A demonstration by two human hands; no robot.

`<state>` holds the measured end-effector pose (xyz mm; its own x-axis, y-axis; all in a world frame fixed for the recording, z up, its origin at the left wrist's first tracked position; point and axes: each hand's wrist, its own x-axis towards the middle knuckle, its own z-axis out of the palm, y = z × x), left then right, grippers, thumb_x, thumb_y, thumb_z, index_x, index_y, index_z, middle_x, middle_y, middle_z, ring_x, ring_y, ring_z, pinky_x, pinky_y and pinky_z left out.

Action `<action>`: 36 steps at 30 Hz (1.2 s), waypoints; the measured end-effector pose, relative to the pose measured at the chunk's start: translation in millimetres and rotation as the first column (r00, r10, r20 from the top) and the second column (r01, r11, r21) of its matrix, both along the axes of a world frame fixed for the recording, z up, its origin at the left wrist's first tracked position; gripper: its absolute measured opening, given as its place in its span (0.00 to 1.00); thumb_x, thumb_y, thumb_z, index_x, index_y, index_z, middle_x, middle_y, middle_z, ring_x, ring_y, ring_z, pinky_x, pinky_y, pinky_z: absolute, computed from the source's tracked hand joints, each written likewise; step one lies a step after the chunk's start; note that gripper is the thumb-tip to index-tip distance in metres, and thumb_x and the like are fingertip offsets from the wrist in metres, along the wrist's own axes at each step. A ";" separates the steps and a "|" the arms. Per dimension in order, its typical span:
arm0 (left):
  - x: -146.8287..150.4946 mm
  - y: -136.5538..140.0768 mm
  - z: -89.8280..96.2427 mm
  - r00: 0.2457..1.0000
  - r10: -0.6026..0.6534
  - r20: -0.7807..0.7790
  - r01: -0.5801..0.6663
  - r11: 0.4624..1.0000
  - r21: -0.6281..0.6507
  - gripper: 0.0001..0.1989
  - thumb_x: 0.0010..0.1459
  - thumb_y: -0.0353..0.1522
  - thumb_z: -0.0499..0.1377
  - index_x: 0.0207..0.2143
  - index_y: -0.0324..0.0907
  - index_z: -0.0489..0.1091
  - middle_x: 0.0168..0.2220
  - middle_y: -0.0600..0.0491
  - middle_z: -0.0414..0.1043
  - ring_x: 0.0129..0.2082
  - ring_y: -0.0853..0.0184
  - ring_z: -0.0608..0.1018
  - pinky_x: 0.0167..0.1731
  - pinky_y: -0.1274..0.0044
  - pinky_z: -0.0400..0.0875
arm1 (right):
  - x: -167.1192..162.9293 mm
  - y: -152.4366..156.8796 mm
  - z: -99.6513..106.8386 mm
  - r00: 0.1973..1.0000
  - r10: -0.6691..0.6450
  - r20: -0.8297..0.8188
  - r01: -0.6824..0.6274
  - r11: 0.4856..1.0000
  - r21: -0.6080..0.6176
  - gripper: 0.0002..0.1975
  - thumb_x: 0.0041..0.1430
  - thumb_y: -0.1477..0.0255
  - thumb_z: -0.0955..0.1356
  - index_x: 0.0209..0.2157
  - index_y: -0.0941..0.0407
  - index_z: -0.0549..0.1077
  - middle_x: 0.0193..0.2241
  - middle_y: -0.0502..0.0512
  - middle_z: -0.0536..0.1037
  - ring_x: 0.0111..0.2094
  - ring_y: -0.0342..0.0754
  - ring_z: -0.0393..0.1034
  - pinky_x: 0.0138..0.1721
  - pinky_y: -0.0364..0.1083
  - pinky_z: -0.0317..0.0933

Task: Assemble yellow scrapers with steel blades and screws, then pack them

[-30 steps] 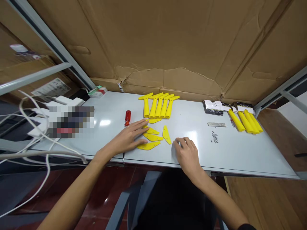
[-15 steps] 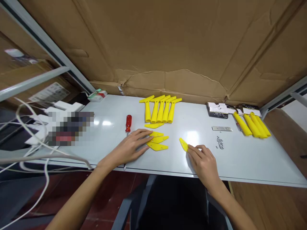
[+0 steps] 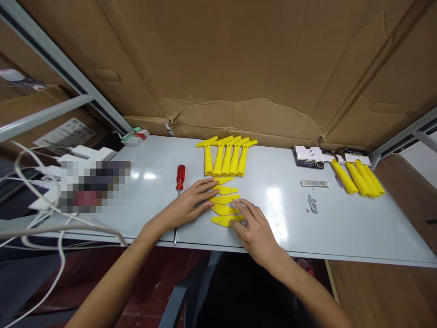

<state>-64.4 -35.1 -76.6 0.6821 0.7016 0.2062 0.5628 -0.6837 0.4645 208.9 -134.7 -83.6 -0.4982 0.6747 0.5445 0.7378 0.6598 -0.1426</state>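
Observation:
Several flat yellow plates with pointed ends and small holes [image 3: 224, 199] lie in a column at the middle of the table. My left hand [image 3: 189, 202] rests at their left ends, its fingers stretched out and touching them. My right hand [image 3: 256, 228] is at their right side; its fingers are apart, the thumb by the lowest yellow plate [image 3: 221, 221] and the fingertips by plates farther up. Just beyond the column stand out several yellow T-shaped scraper-like handles [image 3: 226, 159], laid side by side. A red-handled screwdriver [image 3: 180, 176] lies partly hidden under my left wrist.
On the right are a small pile of screws [image 3: 312, 204], a stack of thin metal blades [image 3: 314, 184], several yellow tubular handles [image 3: 365, 177] and black-and-white packages [image 3: 309, 157]. White cables [image 3: 63, 246] tangle at the left edge. A cardboard panel [image 3: 239, 68] closes the back.
My right hand has moved left with a yellow plate and laid it at the near end of the column. The other plates have shifted slightly; my left hand stays beside them.

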 end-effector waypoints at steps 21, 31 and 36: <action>1.6 -45.0 1.8 0.978 0.134 0.158 -0.124 0.990 -0.068 0.25 0.68 0.41 0.63 0.65 0.50 0.69 0.72 0.47 0.59 0.73 0.51 0.61 0.70 0.52 0.62 | -8.6 8.1 -0.7 0.995 -0.093 -0.034 0.077 0.944 -0.321 0.39 0.70 0.67 0.67 0.73 0.70 0.51 0.72 0.82 0.53 0.76 0.72 0.39 0.70 0.72 0.51; 58.8 -75.4 -22.2 0.558 0.660 0.502 -0.377 0.741 -0.556 0.26 0.71 0.44 0.57 0.67 0.49 0.63 0.77 0.45 0.46 0.74 0.51 0.59 0.70 0.55 0.61 | -50.1 19.4 -11.8 0.737 -0.419 -0.531 0.011 0.793 -0.610 0.37 0.73 0.69 0.60 0.77 0.58 0.40 0.76 0.65 0.45 0.77 0.56 0.40 0.72 0.63 0.51; 55.6 -86.3 -6.7 0.657 0.593 0.466 -0.448 0.804 -0.392 0.23 0.72 0.42 0.55 0.66 0.50 0.63 0.75 0.46 0.50 0.72 0.51 0.63 0.67 0.54 0.67 | -51.8 9.6 -13.0 0.692 -0.410 -0.595 -0.010 0.817 -0.576 0.37 0.73 0.68 0.61 0.77 0.57 0.42 0.76 0.65 0.47 0.76 0.56 0.42 0.72 0.63 0.52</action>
